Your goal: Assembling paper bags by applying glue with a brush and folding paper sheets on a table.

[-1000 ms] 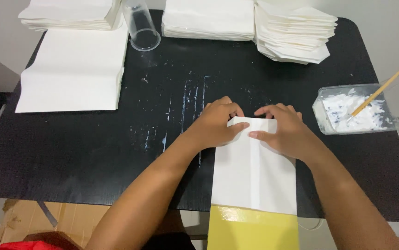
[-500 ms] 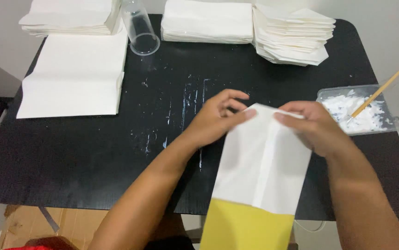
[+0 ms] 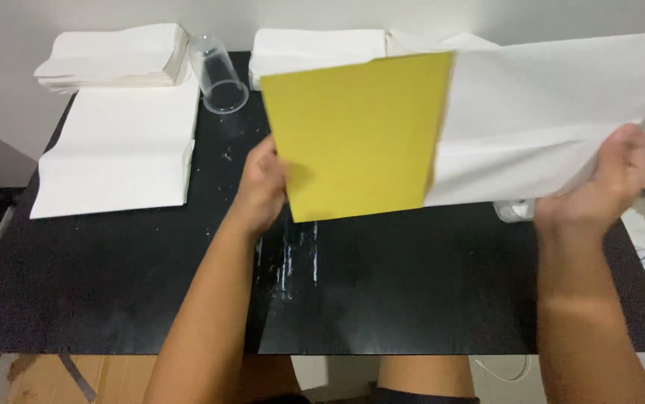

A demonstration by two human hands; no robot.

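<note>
The paper bag [image 3: 547, 120] is held in the air above the far half of the table [image 3: 412, 299], clear of its surface and turned sideways. It is flat, thin and matte; the body is white paper with soft creases, and a yellow rectangular section [image 3: 356, 135] with a smooth surface forms the end toward the left hand. The left hand [image 3: 266, 183] grips the lower edge of the yellow section, fingers hidden behind it. The right hand [image 3: 607, 183] is closed on the lower corner of the white end, thumb in front. The hands are well apart, one at each end of the bag. The table is a black rounded-corner top, streaked with dried white smears near its centre. At the far left corner lies a stack of folded white bags [image 3: 117, 56], and in front of it, along the left edge, a wider flat white stack [image 3: 117, 153]. A clear plastic cup [image 3: 219, 75] lies on its side at the far edge beside these stacks; it looks empty. Another white stack [image 3: 315, 49] sits at the far edge, partly hidden by the bag. A clear container [image 3: 515, 211] shows below the bag near the right edge; its contents cannot be seen.
</note>
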